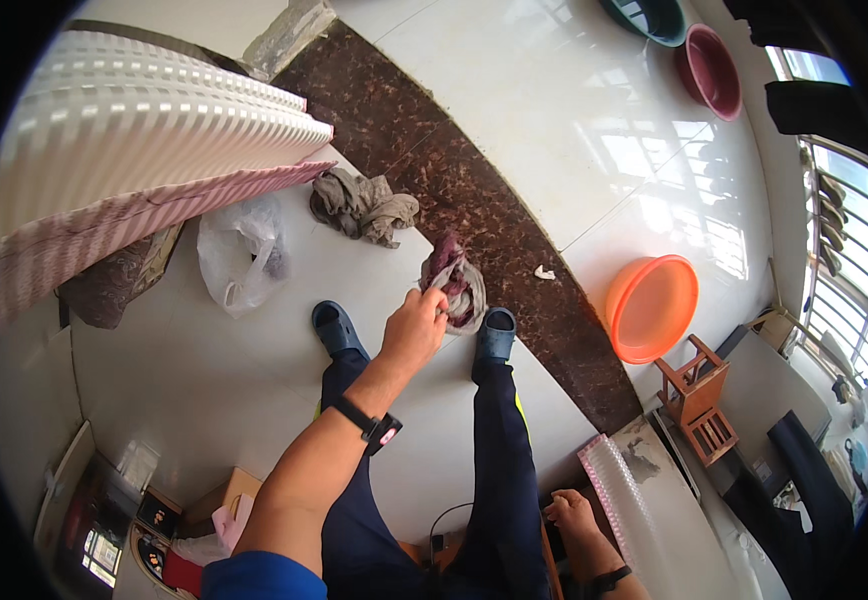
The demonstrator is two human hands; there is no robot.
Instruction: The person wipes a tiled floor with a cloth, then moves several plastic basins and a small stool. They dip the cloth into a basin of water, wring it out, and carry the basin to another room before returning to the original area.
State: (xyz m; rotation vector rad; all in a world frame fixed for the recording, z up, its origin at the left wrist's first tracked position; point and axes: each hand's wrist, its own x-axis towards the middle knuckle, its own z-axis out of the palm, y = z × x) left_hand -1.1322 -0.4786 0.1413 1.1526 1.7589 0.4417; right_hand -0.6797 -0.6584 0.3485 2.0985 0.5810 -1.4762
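My left hand (416, 325) reaches out ahead, past my knees, with its fingers closed round a bunched rag (466, 290). The rag is grey and maroon and hangs just above the floor, between my blue clogs (495, 335). Beyond it, a crumpled grey-brown cloth (362, 205) lies on the white tiles by the dark stone strip. My right hand (572, 512) rests low on the right, beside my leg and close to a pink-edged bubble-wrap sheet (614, 480). Its fingers are loosely bent and slightly apart, and I see nothing in them.
A clear plastic bag (244, 255) lies left, beside a striped cover (164, 130). Across the dark stone strip (494, 210) stand an orange basin (652, 310) and a small wooden stool (696, 400). Maroon (709, 72) and green (649, 18) basins sit at the far right.
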